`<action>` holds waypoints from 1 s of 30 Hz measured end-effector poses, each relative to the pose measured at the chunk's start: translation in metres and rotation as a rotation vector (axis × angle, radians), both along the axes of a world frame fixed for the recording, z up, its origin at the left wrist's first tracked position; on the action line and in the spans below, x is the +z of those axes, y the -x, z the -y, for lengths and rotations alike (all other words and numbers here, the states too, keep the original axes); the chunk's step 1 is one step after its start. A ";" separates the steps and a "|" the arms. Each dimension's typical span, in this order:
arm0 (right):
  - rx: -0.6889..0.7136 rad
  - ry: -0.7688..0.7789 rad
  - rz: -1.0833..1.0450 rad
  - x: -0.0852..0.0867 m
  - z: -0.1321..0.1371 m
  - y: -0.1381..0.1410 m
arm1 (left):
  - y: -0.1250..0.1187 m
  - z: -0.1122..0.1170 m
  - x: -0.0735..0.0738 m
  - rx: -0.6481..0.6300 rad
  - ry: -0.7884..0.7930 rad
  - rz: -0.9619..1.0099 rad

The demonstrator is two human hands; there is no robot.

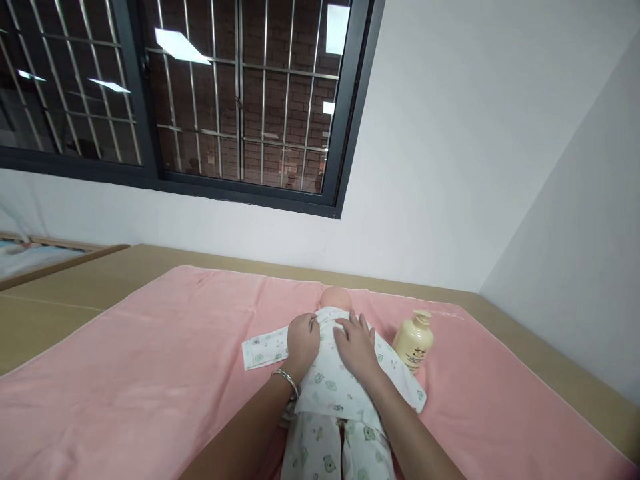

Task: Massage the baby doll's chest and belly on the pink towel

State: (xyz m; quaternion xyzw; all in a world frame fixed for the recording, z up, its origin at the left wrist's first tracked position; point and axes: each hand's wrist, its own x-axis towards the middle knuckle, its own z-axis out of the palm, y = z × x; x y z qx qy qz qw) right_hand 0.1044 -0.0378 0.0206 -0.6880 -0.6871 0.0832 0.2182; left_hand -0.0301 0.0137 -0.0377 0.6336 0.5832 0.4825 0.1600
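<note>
A baby doll (335,298) lies on its back, dressed in a white long-sleeved shirt (330,390) with small green animal prints and matching trousers (313,447). My left hand (303,341) is at the doll's shoulder on the left, fingers curled on the shirt near the collar; a silver bangle circles that wrist. Across the right side of the chest rests my right hand (357,345), its fingers spread over the fabric. The shirt's sleeves stretch out to both sides. Most of the doll's face is out of sight.
Right of the doll, a pale yellow pump bottle (414,341) stands beside the sleeve. Beneath everything is a pink blanket (200,347) over a tan surface (150,263). Behind rise a white wall (425,167) and a dark-framed window (250,190) with metal bars.
</note>
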 end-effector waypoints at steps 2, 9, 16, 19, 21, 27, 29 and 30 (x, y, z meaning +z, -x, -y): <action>0.082 -0.027 0.023 -0.002 0.004 0.005 | 0.000 -0.001 -0.001 0.008 0.003 0.006; -0.010 0.072 0.069 0.004 -0.002 0.000 | 0.000 0.001 0.001 0.001 -0.023 0.001; 0.030 0.020 0.166 -0.006 0.012 0.013 | 0.000 0.001 -0.001 0.004 -0.021 0.006; 0.084 0.054 0.093 -0.004 0.002 0.001 | 0.000 0.001 0.001 0.002 -0.020 -0.024; 0.035 0.064 0.042 -0.002 -0.007 -0.011 | 0.000 0.002 0.004 -0.010 -0.008 -0.044; -0.112 -0.185 0.117 0.006 -0.002 -0.023 | -0.005 0.003 0.016 0.020 -0.032 -0.104; -0.032 -0.281 0.132 0.006 0.002 -0.023 | -0.011 0.005 0.019 -0.008 -0.063 -0.124; 0.003 -0.286 0.103 0.005 0.002 -0.023 | -0.015 0.007 0.020 -0.037 -0.067 -0.139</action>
